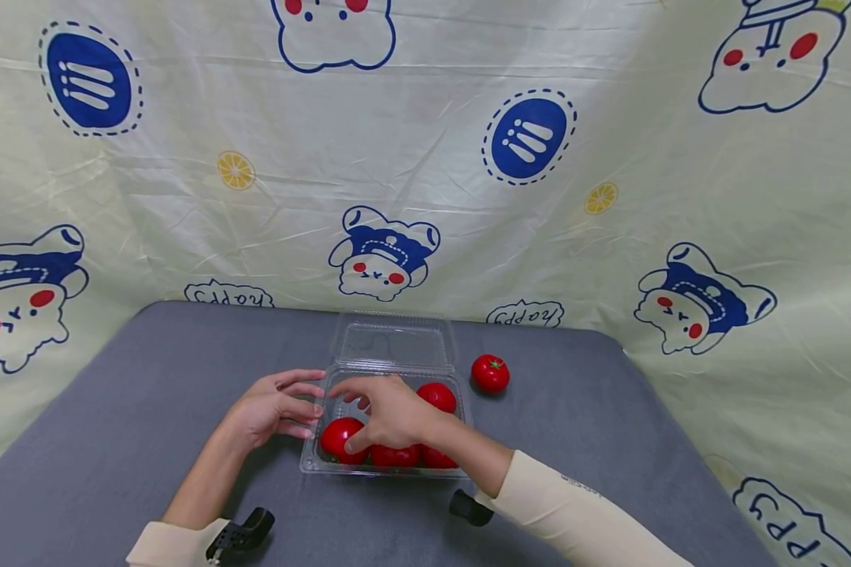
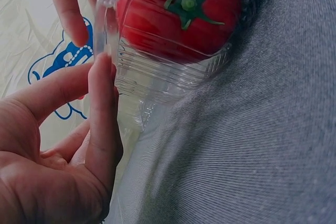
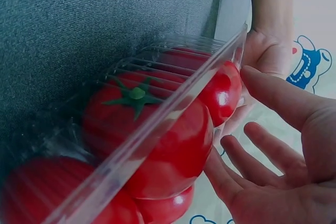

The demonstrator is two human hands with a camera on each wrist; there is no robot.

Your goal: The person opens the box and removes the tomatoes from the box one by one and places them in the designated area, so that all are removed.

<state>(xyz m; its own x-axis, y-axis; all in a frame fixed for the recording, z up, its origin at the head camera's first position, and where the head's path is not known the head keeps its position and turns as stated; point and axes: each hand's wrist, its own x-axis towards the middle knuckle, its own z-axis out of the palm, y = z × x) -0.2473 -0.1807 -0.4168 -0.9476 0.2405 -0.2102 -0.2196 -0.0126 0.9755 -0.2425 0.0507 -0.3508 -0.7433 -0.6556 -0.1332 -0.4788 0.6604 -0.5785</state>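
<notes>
Loosely spread, the fingers of the right hand (image 1: 390, 409) grip nothing; the thumb is right by the tomato (image 1: 336, 438) in the near left corner of the clear container (image 1: 351, 471), though I can't tell whether they touch. The left hand (image 1: 273, 405) has its fingers extended against the container's left rim. More tomatoes sit along its near edge and toward its far right corner. Its lid (image 1: 395, 342) lies open toward the table's (image 1: 574, 441) far edge, with a loose tomato (image 1: 490, 375) off to the right.

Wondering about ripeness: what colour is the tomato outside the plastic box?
That tomato is bright red with a green calyx, best seen in the head view.
</notes>
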